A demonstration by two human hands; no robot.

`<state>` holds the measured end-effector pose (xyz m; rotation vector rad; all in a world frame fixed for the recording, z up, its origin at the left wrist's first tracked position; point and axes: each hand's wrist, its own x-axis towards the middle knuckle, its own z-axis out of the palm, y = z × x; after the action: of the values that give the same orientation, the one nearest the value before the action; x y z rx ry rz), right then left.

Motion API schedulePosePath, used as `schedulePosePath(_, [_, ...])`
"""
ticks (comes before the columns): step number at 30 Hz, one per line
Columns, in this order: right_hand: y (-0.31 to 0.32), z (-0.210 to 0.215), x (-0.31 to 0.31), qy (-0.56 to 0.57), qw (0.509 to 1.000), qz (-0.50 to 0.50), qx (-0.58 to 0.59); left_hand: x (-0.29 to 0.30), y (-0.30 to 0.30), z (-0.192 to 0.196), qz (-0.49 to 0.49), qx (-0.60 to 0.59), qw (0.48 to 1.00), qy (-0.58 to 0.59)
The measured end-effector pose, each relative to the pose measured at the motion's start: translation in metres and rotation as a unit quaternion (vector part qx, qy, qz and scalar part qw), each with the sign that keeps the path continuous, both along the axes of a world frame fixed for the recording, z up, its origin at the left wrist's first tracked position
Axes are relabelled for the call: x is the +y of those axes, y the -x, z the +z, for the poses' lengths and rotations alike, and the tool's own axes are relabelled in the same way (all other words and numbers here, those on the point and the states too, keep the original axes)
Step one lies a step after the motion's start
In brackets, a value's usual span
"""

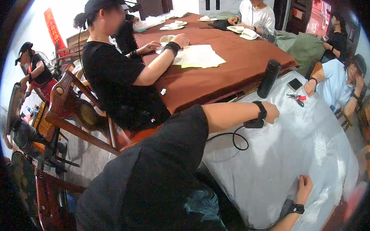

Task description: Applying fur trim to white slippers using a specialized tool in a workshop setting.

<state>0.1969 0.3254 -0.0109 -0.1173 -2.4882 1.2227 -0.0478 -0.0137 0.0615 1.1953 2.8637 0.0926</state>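
Note:
My left hand, a black band and a small dark box at its wrist, rests in a loose fist on a table under clear plastic sheeting. Nothing shows in it. My right hand lies lower down on the same sheeting, fingers curled in, with a black strap and device at the wrist. I see nothing in that hand either. A black cable loops beside my left forearm. Beyond my left hand stand a dark cylinder, a phone and a red-handled cutting tool.
A brown-cloth table adjoins at the back, bearing paper sheets and pale slippers. A person in black handles a slipper there. Another in light blue sits at the right. Wooden chairs stand left.

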Motion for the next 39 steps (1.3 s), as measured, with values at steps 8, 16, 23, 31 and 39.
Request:
schedulePosePath(8, [-0.008,-0.005,0.006,0.048,0.998,-0.026,-0.032,-0.132,-0.049,0.106,0.110,-0.060,0.963,-0.238])
schedulePosePath(16, [-0.007,0.001,0.002,0.044,0.999,-0.010,-0.028,-0.254,-0.049,0.108,0.215,-0.096,0.838,-0.491])
schedulePosePath(23, [-0.007,0.002,-0.003,0.109,0.993,-0.027,-0.046,-0.271,-0.047,0.062,0.232,-0.245,0.738,-0.583])
schedulePosePath(31, [-0.006,-0.003,0.010,0.112,0.991,-0.013,-0.071,-0.267,-0.043,0.041,0.226,-0.183,0.776,-0.559])
schedulePosePath(39, [-0.005,0.000,0.003,0.100,0.994,-0.015,-0.042,-0.260,-0.047,0.030,0.235,-0.065,0.833,-0.497])
